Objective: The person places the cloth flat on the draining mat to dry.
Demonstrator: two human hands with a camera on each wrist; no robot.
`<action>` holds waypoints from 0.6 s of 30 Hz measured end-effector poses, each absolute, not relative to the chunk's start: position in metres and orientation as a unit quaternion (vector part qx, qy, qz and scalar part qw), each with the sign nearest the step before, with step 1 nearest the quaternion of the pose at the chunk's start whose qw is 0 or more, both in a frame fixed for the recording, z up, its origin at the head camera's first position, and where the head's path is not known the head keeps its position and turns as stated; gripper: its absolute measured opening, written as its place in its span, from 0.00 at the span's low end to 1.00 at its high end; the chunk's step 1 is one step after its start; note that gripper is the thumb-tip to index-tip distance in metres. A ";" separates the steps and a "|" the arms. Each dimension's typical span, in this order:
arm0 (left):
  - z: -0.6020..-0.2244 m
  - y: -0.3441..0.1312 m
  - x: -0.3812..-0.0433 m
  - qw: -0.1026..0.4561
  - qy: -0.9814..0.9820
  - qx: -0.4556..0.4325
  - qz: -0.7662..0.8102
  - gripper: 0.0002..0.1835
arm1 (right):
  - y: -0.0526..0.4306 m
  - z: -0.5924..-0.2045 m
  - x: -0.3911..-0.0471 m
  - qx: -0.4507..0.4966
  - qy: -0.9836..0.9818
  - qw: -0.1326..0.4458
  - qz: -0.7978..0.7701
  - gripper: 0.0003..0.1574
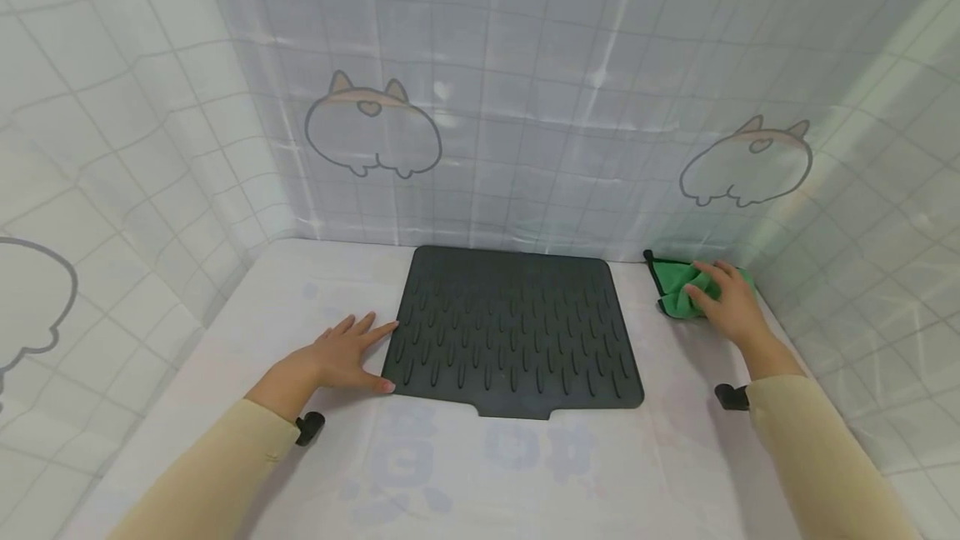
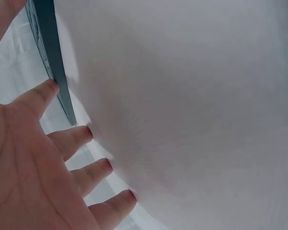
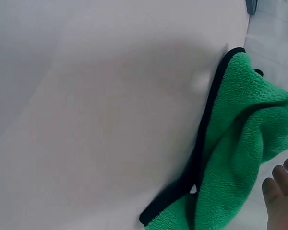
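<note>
A dark grey rubbery mat (image 1: pixel 510 273) with rows of raised ridges and a tab on its near edge lies flat on the table. My left hand (image 1: pixel 337 358) is at its left side, fingers spread, with the index fingertip and thumb touching the edge. In the left wrist view that edge of the mat (image 2: pixel 53 48) meets the index finger. Over at the right, a crumpled green cloth (image 1: pixel 677 276) with black trim lies under my right hand (image 1: pixel 731 311). The right wrist view shows its loosely extended fingers (image 3: pixel 274 189) beside the fluffy cloth (image 3: pixel 230 158), without a visible grip.
The table (image 1: pixel 465 473) has a white cover with faint printed marks. Hanging sheets with a grid pattern and cartoon animals enclose it at the back (image 1: pixel 525 107), left (image 1: pixel 150 148) and right (image 1: pixel 885 273). The cloth lies close to the back right corner.
</note>
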State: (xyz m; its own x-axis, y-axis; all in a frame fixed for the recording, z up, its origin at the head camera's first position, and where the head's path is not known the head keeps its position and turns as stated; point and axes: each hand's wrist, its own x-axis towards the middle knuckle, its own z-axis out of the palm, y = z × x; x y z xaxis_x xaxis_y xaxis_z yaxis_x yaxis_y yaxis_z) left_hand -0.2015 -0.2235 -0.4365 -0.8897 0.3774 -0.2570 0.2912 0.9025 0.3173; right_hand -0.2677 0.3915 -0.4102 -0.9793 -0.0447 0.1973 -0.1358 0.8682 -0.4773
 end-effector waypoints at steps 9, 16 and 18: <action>-0.436 -0.225 -0.201 0.157 0.963 0.176 0.128 0.58 | 0.391 -0.415 -0.274 0.023 -0.964 0.085 0.251 0.39; -0.433 -0.225 -0.200 0.157 0.964 0.177 0.124 0.58 | 0.396 -0.423 -0.276 0.011 -0.960 0.102 0.262 0.37; -0.431 -0.225 -0.199 0.158 0.963 0.178 0.124 0.58 | 0.398 -0.425 -0.276 0.007 -0.958 0.108 0.267 0.36</action>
